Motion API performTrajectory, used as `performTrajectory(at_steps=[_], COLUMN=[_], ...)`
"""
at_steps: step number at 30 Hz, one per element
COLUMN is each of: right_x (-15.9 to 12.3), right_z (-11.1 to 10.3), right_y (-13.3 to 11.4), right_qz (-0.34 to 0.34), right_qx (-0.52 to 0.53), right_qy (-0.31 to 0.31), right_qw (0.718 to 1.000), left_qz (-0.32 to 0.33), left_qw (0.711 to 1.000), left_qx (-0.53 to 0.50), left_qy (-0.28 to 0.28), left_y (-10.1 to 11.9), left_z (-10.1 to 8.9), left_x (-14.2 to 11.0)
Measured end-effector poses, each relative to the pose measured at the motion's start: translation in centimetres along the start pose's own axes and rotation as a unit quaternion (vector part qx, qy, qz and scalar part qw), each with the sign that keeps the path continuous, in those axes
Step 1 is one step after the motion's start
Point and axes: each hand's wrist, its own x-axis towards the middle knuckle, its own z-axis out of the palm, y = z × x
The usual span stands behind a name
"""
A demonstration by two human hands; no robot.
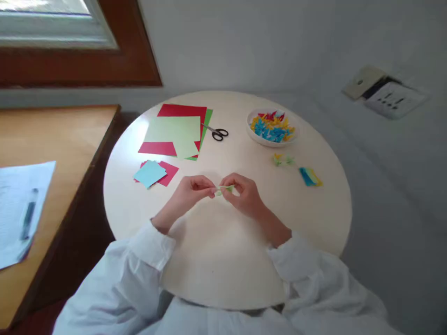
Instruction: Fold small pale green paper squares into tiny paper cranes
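Over the middle of the round white table (223,260), both my hands pinch a small folded piece of pale green paper (224,189). My left hand (193,191) grips its left end between thumb and fingertips. At the other end, my right hand (242,193) has thumb and forefinger closed on it; part of the paper is hidden behind these fingers. Left of my left hand lie small light blue paper squares (151,173) over red ones (169,173). A few small folded green and yellow paper pieces (283,160) lie to the right of my right hand.
Scissors (219,134) with black handles rest beside large red and green paper sheets (174,129). A white bowl (267,141) holds many small folded paper pieces. Blue and yellow paper strips (310,177) lie at right. A wooden desk (66,135) with papers and a pen stands left.
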Motion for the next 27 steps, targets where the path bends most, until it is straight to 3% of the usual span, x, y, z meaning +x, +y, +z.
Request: performTrajectory(at_steps=[14,27], right_x=[-0.28,-0.35], right_z=[0.32,0.36], right_y=[-0.09,-0.20], right_qz=[0.001,0.003], right_qx=[-0.009,0.010], right_qy=[0.036,0.052], right_qw=[0.999,0.999], left_qz=[0.016,0.009], left_qw=[0.997,0.995], left_qx=[-0.070,-0.099], left_qy=[0.023,0.007], left_y=[-0.40,-0.52], left_z=[0.10,-0.07], left_x=[0.28,0.22])
